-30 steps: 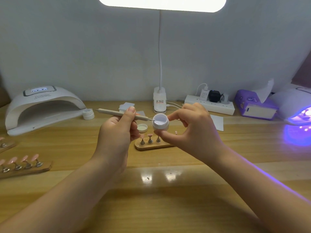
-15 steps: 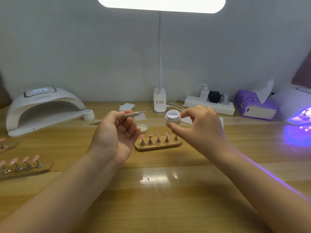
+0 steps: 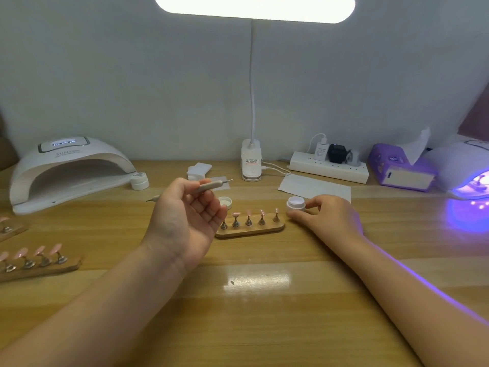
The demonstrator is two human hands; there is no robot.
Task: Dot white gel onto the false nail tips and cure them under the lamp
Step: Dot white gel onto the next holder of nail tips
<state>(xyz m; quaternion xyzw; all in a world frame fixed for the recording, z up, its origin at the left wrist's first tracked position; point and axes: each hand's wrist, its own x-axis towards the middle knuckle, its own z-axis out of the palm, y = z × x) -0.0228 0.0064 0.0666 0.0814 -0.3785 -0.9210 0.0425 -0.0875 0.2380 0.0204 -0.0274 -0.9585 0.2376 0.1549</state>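
A person's left hand (image 3: 185,221) is raised palm-up above a wooden table (image 3: 264,300), its thumb and fingertips pinching a slim dotting tool (image 3: 203,187) that lies tilted across them, metal tip pointing up and to the right while the other fingers curl loosely inward. The right hand (image 3: 328,218) reaches low to the table, thumb and fingers curled round a small open jar of white gel (image 3: 295,204), which sits at or just above the surface; whether it touches the wood cannot be told. The jar is just beyond the right end of a wooden holder (image 3: 250,231) carrying a row of pink false nail tips (image 3: 248,213) upright on small metal stands, its left end hidden behind the left hand. The jar's lid (image 3: 225,202) lies open-side up just behind the holder. At far left a white curing lamp (image 3: 68,170) stands dark inside, a closed gel pot (image 3: 139,180) beside its mouth, while two more holders (image 3: 39,264) with pink tips rest near the table's left edge. At far right a second curing lamp (image 3: 468,168) glows violet onto the table. Along the wall stand a clip-on desk light (image 3: 251,165), a power strip (image 3: 328,168) with plugs, a purple tissue box (image 3: 397,168), a stack of white pads (image 3: 198,170) and a sheet of paper (image 3: 315,188).
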